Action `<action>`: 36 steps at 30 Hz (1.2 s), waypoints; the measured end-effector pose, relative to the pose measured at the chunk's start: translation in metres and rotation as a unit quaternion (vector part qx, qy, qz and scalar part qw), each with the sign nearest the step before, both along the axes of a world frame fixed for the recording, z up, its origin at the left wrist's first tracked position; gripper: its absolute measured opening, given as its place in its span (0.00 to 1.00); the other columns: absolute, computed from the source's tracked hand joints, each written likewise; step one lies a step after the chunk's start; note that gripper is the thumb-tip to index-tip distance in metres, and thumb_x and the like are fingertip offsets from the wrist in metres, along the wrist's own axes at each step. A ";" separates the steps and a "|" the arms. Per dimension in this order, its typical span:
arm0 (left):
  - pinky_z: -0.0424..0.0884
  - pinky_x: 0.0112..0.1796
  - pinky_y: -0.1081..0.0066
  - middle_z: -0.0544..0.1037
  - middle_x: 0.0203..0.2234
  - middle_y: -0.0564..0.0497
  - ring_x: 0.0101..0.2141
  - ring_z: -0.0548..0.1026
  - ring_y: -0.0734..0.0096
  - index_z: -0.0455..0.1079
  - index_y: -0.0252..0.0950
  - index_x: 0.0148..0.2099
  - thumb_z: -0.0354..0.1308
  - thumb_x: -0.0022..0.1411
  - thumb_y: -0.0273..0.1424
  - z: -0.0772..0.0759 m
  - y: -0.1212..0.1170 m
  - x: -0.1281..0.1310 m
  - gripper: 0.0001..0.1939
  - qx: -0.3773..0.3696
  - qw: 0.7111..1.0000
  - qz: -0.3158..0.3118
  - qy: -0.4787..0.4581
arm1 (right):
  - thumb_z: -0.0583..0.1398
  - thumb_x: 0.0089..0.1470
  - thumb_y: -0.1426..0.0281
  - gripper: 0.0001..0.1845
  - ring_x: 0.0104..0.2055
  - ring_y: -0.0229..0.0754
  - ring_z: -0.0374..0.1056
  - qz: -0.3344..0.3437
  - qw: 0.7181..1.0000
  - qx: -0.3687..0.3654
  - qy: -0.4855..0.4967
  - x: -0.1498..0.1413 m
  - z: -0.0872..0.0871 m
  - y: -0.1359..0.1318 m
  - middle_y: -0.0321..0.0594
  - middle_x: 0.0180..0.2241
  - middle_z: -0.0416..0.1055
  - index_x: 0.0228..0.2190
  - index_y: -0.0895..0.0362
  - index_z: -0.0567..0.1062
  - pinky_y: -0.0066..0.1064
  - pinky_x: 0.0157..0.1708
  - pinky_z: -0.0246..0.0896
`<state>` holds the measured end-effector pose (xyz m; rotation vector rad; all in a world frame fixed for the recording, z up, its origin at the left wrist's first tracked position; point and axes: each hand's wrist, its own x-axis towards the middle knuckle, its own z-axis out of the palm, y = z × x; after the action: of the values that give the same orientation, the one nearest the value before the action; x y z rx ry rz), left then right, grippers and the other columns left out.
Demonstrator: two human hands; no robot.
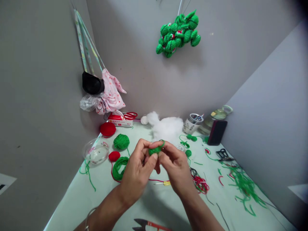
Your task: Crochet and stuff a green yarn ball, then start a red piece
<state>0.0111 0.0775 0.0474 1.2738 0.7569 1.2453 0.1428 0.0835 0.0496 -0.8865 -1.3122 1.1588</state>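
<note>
Between my two hands, above the middle of the table, is a small green crochet piece (154, 150) with a loop of green yarn standing up at its right. My left hand (137, 168) pinches it from the left with thumb and fingers. From the right, the fingertips of my right hand (175, 165) close on the same piece, and its far side is hidden by the fingers. Below the hands lies a crochet hook (166, 183) with a yellow handle. Red-handled thread snips (151, 224) rest at the near edge of view.
Green yarn balls (121, 141), red yarn (107, 129) and a clear plastic bowl (96, 151) stand left. White stuffing (167, 126) is behind. A pen cup (192, 123), a phone (217, 132) and green yarn scraps (246, 184) are right. Green crochet pieces (178, 37) hang above.
</note>
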 end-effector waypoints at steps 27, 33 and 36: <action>0.66 0.35 0.72 0.75 0.30 0.53 0.32 0.72 0.72 0.72 0.42 0.50 0.55 0.72 0.36 0.005 -0.002 -0.014 0.08 -0.028 0.985 -0.154 -0.067 | 0.61 0.64 0.63 0.12 0.19 0.31 0.55 0.174 0.983 -0.054 -0.007 0.023 0.014 -0.007 0.30 0.23 0.65 0.45 0.53 0.81 0.24 0.19 0.52; 0.62 0.31 0.74 0.65 0.28 0.56 0.27 0.62 0.76 0.72 0.40 0.45 0.54 0.72 0.33 -0.002 0.003 -0.011 0.06 -0.035 0.996 -0.073 -0.038 | 0.61 0.60 0.67 0.10 0.18 0.30 0.50 0.066 0.997 -0.042 -0.029 0.003 0.012 -0.009 0.27 0.19 0.60 0.40 0.57 0.81 0.23 0.16 0.47; 0.59 0.29 0.73 0.62 0.25 0.57 0.26 0.58 0.75 0.71 0.39 0.49 0.52 0.74 0.39 0.001 0.002 -0.013 0.11 -0.049 0.995 -0.087 -0.019 | 0.59 0.65 0.62 0.15 0.18 0.31 0.54 0.128 0.990 -0.055 -0.026 0.015 0.014 -0.004 0.29 0.21 0.65 0.46 0.57 0.80 0.24 0.18 0.52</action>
<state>-0.0019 0.0791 0.0485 1.2061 0.6573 1.0761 0.1576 0.0790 0.0632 -0.8495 -1.4473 1.4280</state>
